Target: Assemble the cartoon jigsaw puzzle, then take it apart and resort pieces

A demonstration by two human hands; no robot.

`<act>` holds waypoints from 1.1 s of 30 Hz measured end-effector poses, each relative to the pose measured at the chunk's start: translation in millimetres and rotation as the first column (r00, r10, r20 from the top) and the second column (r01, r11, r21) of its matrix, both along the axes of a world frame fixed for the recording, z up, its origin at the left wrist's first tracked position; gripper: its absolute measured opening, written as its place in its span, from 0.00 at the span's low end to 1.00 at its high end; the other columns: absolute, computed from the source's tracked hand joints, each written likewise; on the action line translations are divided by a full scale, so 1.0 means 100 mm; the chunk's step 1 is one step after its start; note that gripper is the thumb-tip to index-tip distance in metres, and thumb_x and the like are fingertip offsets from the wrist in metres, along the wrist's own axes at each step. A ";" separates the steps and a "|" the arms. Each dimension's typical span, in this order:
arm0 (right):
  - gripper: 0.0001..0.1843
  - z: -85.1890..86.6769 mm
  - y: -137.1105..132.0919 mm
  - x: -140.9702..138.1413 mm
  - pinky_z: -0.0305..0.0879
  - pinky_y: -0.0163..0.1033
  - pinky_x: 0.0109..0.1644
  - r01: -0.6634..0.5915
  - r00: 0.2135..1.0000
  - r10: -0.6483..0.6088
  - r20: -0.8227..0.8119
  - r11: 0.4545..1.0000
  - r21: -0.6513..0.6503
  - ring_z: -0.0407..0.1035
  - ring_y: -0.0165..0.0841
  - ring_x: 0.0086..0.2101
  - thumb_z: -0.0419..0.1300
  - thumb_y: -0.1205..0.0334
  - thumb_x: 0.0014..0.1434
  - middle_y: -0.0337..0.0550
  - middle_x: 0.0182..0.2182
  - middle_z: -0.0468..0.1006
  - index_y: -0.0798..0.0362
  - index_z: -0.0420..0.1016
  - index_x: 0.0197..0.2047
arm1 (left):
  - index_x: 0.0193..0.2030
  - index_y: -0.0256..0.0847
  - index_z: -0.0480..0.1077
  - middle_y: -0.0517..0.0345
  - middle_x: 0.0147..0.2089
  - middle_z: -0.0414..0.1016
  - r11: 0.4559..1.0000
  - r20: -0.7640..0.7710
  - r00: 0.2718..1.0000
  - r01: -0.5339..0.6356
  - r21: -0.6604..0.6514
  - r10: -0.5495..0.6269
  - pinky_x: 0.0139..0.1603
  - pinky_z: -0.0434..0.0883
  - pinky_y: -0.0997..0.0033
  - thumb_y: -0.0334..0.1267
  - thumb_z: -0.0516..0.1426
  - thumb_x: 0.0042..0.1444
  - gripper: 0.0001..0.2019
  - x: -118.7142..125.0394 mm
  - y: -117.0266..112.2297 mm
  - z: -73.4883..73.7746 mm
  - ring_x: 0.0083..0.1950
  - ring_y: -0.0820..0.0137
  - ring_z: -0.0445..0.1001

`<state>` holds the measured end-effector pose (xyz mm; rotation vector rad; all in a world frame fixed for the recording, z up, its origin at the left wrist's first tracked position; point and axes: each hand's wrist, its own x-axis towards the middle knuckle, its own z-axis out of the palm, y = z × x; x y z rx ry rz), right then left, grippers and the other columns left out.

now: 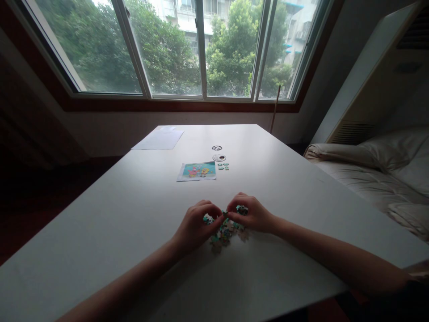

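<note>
A small heap of loose jigsaw pieces [224,235] lies on the white table [134,214] in front of me. My left hand [196,226] is curled at the heap's left edge, fingers pinched on a teal piece. My right hand [250,215] is curled at the heap's right side, fingertips closed on pieces. The two hands almost meet over the heap. Farther back lies a colourful cartoon reference picture [197,171], with a few teal pieces [223,166] set apart just right of it.
Two small round objects [218,157] sit behind the picture. A sheet of paper [158,138] lies at the table's far left. A bed with pillows [375,165] stands to the right. A stick [275,109] leans under the wide window.
</note>
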<state>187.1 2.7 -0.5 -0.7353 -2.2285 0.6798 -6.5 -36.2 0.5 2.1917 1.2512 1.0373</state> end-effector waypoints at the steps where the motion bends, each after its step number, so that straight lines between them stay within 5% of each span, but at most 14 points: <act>1: 0.03 0.00 0.00 0.00 0.63 0.36 0.37 -0.004 1.000 0.004 0.004 1.000 0.005 0.66 0.30 0.31 0.60 0.64 0.52 0.40 0.26 0.74 0.54 0.72 0.30 | 0.27 0.38 0.70 0.59 0.26 0.71 1.000 0.017 1.000 -0.015 -0.017 0.016 0.30 0.62 0.75 0.38 0.57 0.52 0.07 -0.01 0.00 0.01 0.28 0.74 0.67; 10: 0.03 -0.03 0.03 0.02 0.60 0.39 0.41 0.059 0.998 -0.061 -0.002 0.958 0.280 0.66 0.31 0.32 0.60 0.62 0.54 0.41 0.28 0.75 0.52 0.73 0.32 | 0.28 0.37 0.72 0.60 0.25 0.72 0.970 0.125 0.989 -0.046 -0.240 0.078 0.27 0.60 0.76 0.44 0.57 0.51 0.11 -0.05 0.05 -0.01 0.26 0.74 0.66; 21: 0.04 -0.04 0.02 0.04 0.57 0.39 0.41 0.042 0.998 -0.061 0.017 0.844 0.534 0.65 0.31 0.33 0.60 0.60 0.55 0.40 0.27 0.76 0.51 0.74 0.32 | 0.28 0.36 0.72 0.60 0.25 0.71 0.952 0.150 0.987 -0.004 -0.305 0.052 0.26 0.59 0.77 0.46 0.57 0.51 0.13 -0.03 0.04 -0.01 0.25 0.76 0.63; 28: 0.04 -0.04 0.02 0.07 0.57 0.40 0.42 0.026 0.997 -0.063 0.051 0.845 0.534 0.64 0.33 0.35 0.59 0.60 0.55 0.39 0.28 0.77 0.49 0.75 0.34 | 0.30 0.36 0.72 0.59 0.27 0.72 0.961 0.160 0.987 0.037 -0.274 0.008 0.27 0.61 0.76 0.45 0.55 0.54 0.12 -0.04 0.04 -0.03 0.27 0.74 0.66; 33: 0.04 -0.04 0.16 0.18 0.59 0.41 0.41 0.099 0.992 -0.126 0.016 0.847 0.522 0.64 0.33 0.34 0.59 0.60 0.55 0.40 0.27 0.77 0.48 0.76 0.32 | 0.32 0.38 0.71 0.60 0.28 0.72 0.994 0.003 0.997 -0.076 -0.084 0.076 0.29 0.63 0.76 0.40 0.53 0.55 0.09 -0.16 0.10 0.01 0.30 0.73 0.69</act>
